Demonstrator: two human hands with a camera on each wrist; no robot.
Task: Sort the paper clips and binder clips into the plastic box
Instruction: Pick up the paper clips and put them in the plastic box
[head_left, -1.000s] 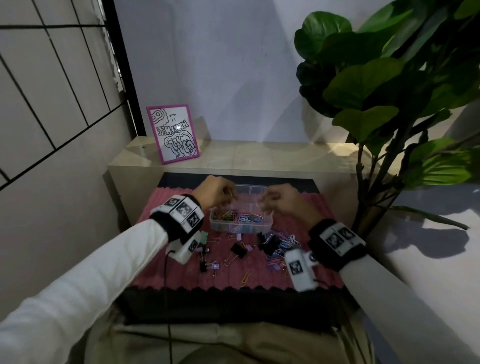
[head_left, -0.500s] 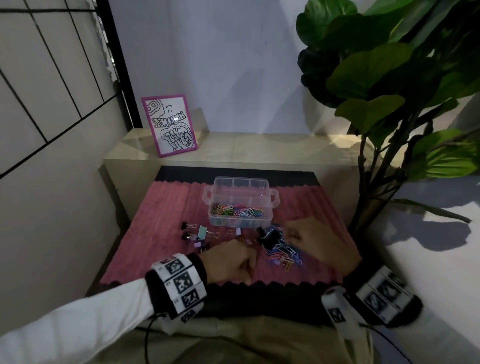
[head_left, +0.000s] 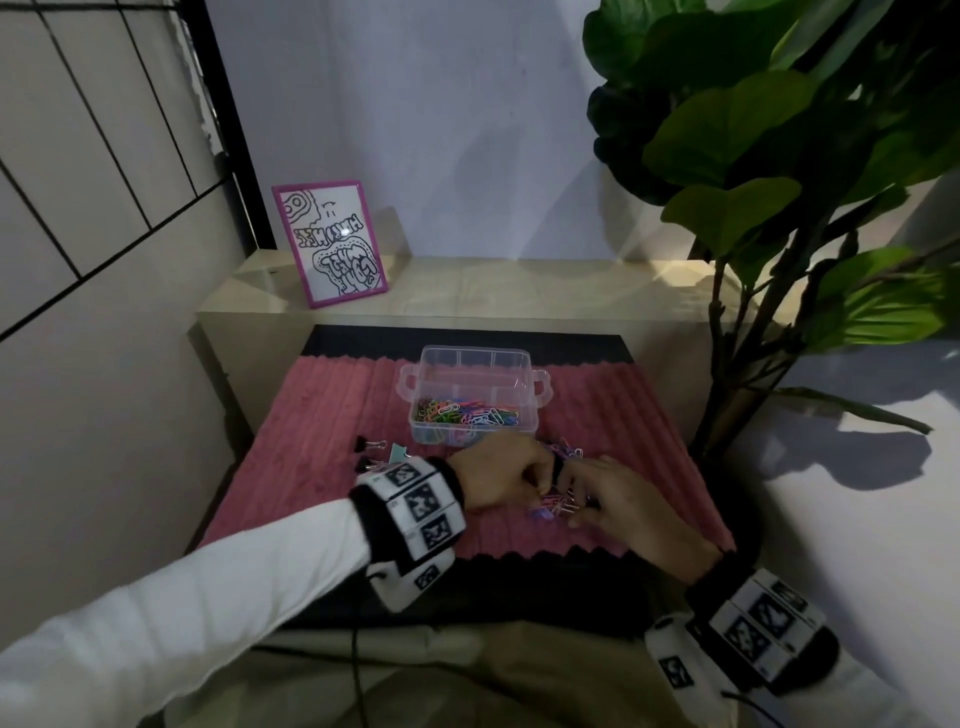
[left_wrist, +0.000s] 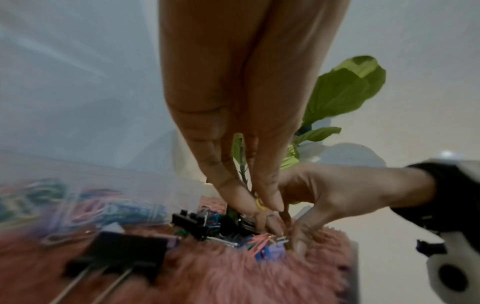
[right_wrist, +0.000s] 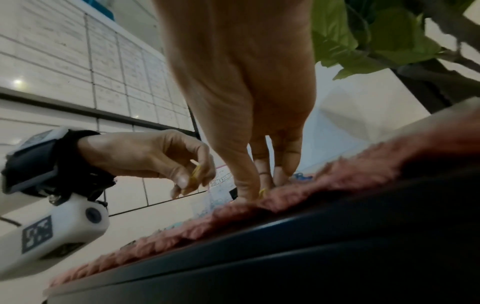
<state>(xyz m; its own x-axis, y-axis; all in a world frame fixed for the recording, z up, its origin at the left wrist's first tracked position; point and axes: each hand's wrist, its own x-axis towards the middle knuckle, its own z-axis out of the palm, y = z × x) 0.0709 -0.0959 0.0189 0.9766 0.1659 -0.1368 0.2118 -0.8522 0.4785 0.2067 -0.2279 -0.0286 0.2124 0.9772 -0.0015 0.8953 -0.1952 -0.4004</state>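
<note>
Over the loose heap of paper clips (head_left: 558, 501) on the pink rug (head_left: 322, 415), the left hand (head_left: 501, 470) is pinching a yellow paper clip (left_wrist: 259, 204), roughly upright between thumb and fingertip. The right hand (head_left: 618, 499) is pressing curled fingers into the heap; I cannot tell whether it is gripping anything. Lifting singly should be avoiding tangles. The plastic box (head_left: 540, 387) is sitting beyond, its long side lying crosswise.

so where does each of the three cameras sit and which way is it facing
Head: worn on the head, looking forward and down at the plastic box on the pink mat; both forearms show.
Left wrist: looks along the left hand at the loose clips.
Right wrist: low over the mat, along the right hand toward the tiled wall.
Shared: each wrist view shows the other hand; all show the mat.
</note>
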